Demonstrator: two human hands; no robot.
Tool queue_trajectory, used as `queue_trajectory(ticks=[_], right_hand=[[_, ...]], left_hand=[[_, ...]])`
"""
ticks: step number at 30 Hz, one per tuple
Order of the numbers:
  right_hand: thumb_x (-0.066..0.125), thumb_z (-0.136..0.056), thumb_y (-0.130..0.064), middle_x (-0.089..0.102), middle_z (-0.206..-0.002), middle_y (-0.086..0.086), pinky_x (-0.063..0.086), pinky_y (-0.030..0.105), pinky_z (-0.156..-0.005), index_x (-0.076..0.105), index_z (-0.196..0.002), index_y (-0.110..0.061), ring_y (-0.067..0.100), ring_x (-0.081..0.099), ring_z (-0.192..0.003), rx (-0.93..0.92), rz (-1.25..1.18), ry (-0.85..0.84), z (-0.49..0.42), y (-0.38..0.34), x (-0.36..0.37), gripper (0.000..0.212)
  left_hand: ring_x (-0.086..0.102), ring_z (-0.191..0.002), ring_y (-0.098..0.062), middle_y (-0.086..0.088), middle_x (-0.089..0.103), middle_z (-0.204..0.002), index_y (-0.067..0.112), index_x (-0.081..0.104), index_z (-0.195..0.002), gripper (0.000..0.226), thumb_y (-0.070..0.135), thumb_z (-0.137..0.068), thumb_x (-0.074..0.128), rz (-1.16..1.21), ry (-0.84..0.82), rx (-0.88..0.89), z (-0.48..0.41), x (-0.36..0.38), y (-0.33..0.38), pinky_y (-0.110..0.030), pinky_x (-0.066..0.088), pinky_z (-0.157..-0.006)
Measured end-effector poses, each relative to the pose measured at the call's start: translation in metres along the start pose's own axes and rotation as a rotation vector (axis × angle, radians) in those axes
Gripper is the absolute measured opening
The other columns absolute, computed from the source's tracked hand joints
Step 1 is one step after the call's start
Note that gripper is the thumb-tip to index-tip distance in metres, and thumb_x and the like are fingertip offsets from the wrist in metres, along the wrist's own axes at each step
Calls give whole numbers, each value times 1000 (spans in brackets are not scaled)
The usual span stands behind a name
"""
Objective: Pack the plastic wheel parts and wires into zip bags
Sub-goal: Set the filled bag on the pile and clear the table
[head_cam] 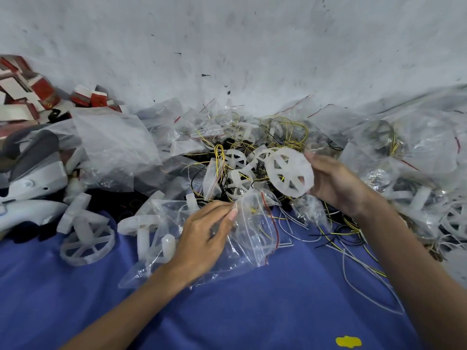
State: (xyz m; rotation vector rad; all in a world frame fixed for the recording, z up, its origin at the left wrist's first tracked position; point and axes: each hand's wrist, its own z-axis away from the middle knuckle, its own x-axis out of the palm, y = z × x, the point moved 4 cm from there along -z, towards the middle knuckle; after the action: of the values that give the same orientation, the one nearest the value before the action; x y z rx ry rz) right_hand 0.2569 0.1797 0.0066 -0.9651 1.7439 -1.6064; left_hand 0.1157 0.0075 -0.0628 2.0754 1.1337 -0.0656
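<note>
Partly hidden behind the spoked plastic wheel (290, 173), the right hand (333, 183) grips its rim, thumb tip at the top edge, above the wire tangle (278, 137). The left hand (204, 236) pinches the mouth of a clear zip bag (255, 238) lying on the blue cloth (227, 311); its contents blur through creased film. Loose wheels (86, 238) lie left, filled bags (404, 152) right, and red-and-white boxes (25, 89) are cut off at the far left.

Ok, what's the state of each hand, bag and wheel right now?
Left hand, pinching the zip bag.
Zip bag, held, wheel not yet inside.
Right hand, gripping the wheel.
Wheel, lifted, unbagged.
Loose wheel, lying unbagged on blue cloth.
Bags at right, holding parts and wires.
</note>
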Motion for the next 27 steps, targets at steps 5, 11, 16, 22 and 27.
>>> queue_trajectory(ticks=[5,11,16,22,27], right_hand=[[61,-73,-23,44,-82,10,35,28,-61,54,-90,-13,19,42,-74,113,72,-102,-1,15,8,21],[53,-83,-18,57,-63,-6,40,13,-46,64,-83,-18,5,50,-54,130,346,-281,2,17,20,11],[55,-93,-17,68,-66,1,48,18,-53,63,-93,-13,9,61,-55,103,680,-434,10,20,50,9],[54,-89,-6,60,-86,-7,47,12,-77,62,-96,2,-1,57,-78,-147,1022,-524,24,32,100,13],[41,-94,-12,60,-108,20,40,22,-87,56,-108,2,26,55,-100,125,1148,-457,27,68,101,25]], left_hand=[[58,-83,-2,2,64,-86,4,68,-91,32,24,-96,44,8,-4,2,1,-1,1,-12,43,-77],[60,-87,0,5,66,-90,4,70,-100,35,26,-96,42,4,13,5,2,-3,4,-10,44,-78],[63,-98,-3,0,69,-104,2,68,-109,36,27,-95,46,-2,55,41,3,-3,10,-12,46,-86],[65,-95,-9,-3,70,-102,1,69,-105,31,21,-95,48,-43,114,168,8,-2,23,-20,50,-85],[65,-99,-11,-2,69,-104,-1,70,-102,30,18,-97,47,-14,105,293,12,1,36,-28,50,-87]])
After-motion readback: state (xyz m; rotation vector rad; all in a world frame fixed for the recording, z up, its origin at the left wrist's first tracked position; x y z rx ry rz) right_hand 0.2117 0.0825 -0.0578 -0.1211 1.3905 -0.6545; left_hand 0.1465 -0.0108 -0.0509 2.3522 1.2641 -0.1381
